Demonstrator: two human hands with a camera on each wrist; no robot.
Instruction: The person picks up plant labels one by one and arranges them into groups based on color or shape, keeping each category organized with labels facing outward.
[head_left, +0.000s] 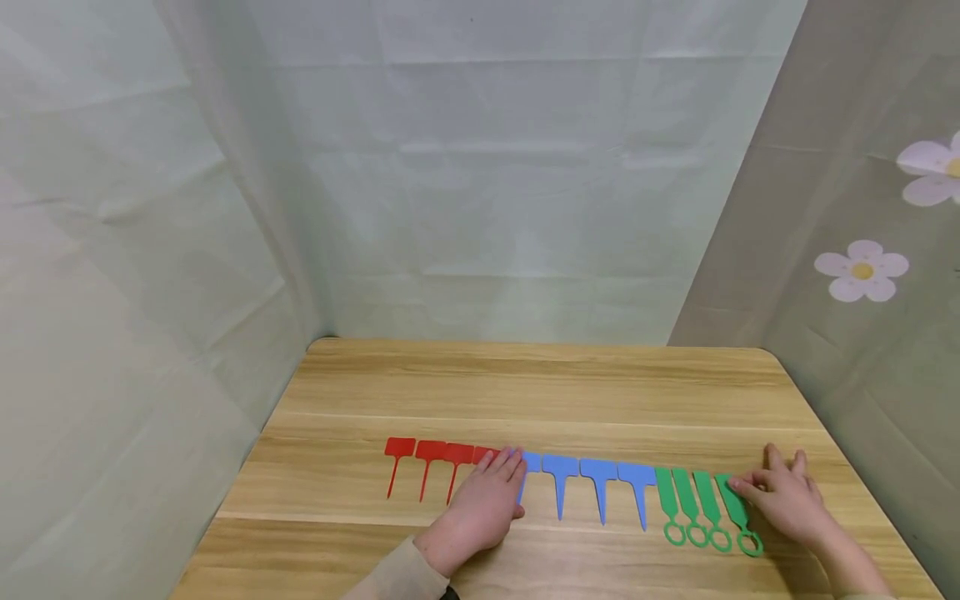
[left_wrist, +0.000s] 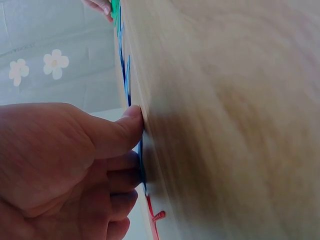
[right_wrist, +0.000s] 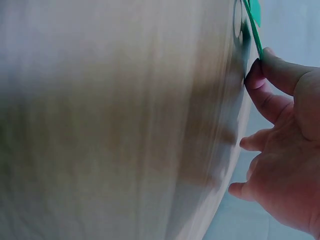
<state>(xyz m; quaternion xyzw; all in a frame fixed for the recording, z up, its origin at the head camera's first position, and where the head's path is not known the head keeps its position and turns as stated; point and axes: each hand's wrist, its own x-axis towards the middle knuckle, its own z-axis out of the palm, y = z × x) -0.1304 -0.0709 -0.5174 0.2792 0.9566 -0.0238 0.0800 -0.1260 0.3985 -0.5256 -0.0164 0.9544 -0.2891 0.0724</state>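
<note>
Several flat plastic plant labels lie in a long row: red T-shaped ones (head_left: 400,447), blue T-shaped ones (head_left: 561,467) and green strips with ring ends (head_left: 664,492). Over the place where red meets blue, my left hand (head_left: 487,504) rests with extended fingers, covering parts of both. Its thumb touches the wood in the left wrist view, beside a blue label (left_wrist: 128,82). At the row's right end my right hand (head_left: 795,500) pinches the last green label (head_left: 736,510) between thumb and forefinger. The right wrist view shows this green label (right_wrist: 255,37) tilted at the fingertips.
The row lies across a wood-grain table (head_left: 525,383). Pale cloth (head_left: 480,208) hangs behind it and along both sides, with printed flowers (head_left: 862,271) on the right.
</note>
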